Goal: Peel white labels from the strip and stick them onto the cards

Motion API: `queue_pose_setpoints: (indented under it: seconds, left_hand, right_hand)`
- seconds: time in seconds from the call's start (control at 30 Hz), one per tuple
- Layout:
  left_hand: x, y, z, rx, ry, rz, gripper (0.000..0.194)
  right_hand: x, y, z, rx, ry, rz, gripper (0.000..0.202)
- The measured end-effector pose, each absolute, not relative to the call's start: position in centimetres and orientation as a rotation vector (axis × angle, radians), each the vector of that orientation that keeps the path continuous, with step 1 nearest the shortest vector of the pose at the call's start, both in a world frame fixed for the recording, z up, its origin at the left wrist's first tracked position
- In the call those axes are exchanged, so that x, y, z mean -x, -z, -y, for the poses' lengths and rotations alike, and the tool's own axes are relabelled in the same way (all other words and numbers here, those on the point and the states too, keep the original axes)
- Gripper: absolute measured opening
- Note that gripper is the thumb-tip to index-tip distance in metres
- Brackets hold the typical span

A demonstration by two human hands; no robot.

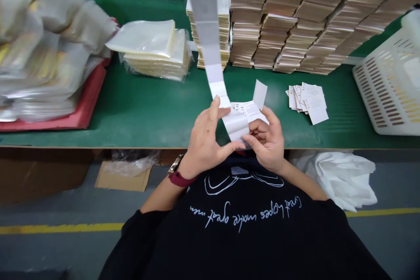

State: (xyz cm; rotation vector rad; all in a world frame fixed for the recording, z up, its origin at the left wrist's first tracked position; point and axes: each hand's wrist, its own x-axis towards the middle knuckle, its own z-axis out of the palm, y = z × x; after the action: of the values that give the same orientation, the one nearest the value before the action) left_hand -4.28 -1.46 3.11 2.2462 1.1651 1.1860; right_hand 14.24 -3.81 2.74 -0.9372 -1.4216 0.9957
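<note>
A long strip of white labels (207, 37) comes down from the top of the head view to my hands, its lower end curled. My left hand (206, 138), with a watch on the wrist, grips the strip, fingers on its upper part and thumb at its lower edge. My right hand (269, 140) has its fingers curled and pinches the strip's lower right end. A small blank white label (260, 94) stands up at its index fingertip. Printed white cards (252, 109) lie just behind the strip, partly covered by it.
Printed cards (308, 99) lie loose at right, near a white plastic basket (387, 92). Tall card stacks (278, 39) line the back. Clear plastic bags (154, 48) and filled bags (42, 65) on a red tray (95, 92) occupy the left of the green table (147, 113).
</note>
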Motion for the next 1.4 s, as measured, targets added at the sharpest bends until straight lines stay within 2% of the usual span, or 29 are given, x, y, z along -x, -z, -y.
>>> queue_pose_setpoints:
  seconds: [0.1, 0.17, 0.3, 0.37, 0.5, 0.77, 0.97, 1.1, 1.2, 1.3, 1.4]
  left_hand:
    - [5.0, -3.9, 1.5, -2.328, -1.239, -1.229, 0.099]
    - [5.1, -4.4, 1.7, -2.429, -1.249, -1.181, 0.086]
    - [3.9, -4.1, 2.2, -2.275, -1.226, -0.995, 0.026]
    - [3.2, -3.4, 2.3, -2.029, -1.283, -0.974, 0.007]
    - [2.8, -2.2, 2.0, -1.808, -1.262, -1.01, 0.016]
    - [2.3, -1.8, 1.1, -2.011, -1.158, -0.995, 0.037]
    - [1.7, -1.9, 0.7, -2.269, -1.066, -0.898, 0.04]
    - [2.2, -1.9, 1.1, -2.591, -0.921, -0.921, 0.031]
    - [2.5, -1.7, 1.5, -2.676, -0.921, -0.909, 0.019]
    - [2.3, -1.6, 1.6, -2.724, -0.945, -0.819, 0.018]
    - [1.8, -1.7, 1.4, -2.758, -0.876, -0.748, 0.017]
  right_hand:
    - [-14.3, -2.8, 3.9, 0.949, -0.967, 1.439, 0.061]
    - [-14.3, -2.7, 3.9, 0.957, -0.982, 1.458, 0.062]
    - [-14.2, -2.4, 3.9, 0.969, -0.993, 1.512, 0.065]
    - [-14.2, -2.2, 3.8, 0.997, -0.901, 1.522, 0.066]
    - [-14.7, -2.0, 3.7, 1.04, -0.647, 1.549, 0.068]
    - [-15.3, -2.3, 3.6, 1.042, -0.605, 1.59, 0.066]
    - [-16.6, -2.6, 3.8, 1.059, -0.443, 1.609, 0.062]
    - [-19.5, -3.8, 2.9, 1.093, -0.241, 1.391, 0.053]
    - [-21.1, -3.5, 1.3, 1.218, -0.407, 1.39, 0.051]
    - [-21.2, -2.0, 0.1, 1.258, -0.646, 1.469, 0.052]
    - [-20.6, -0.8, -0.3, 1.287, -0.681, 1.454, 0.051]
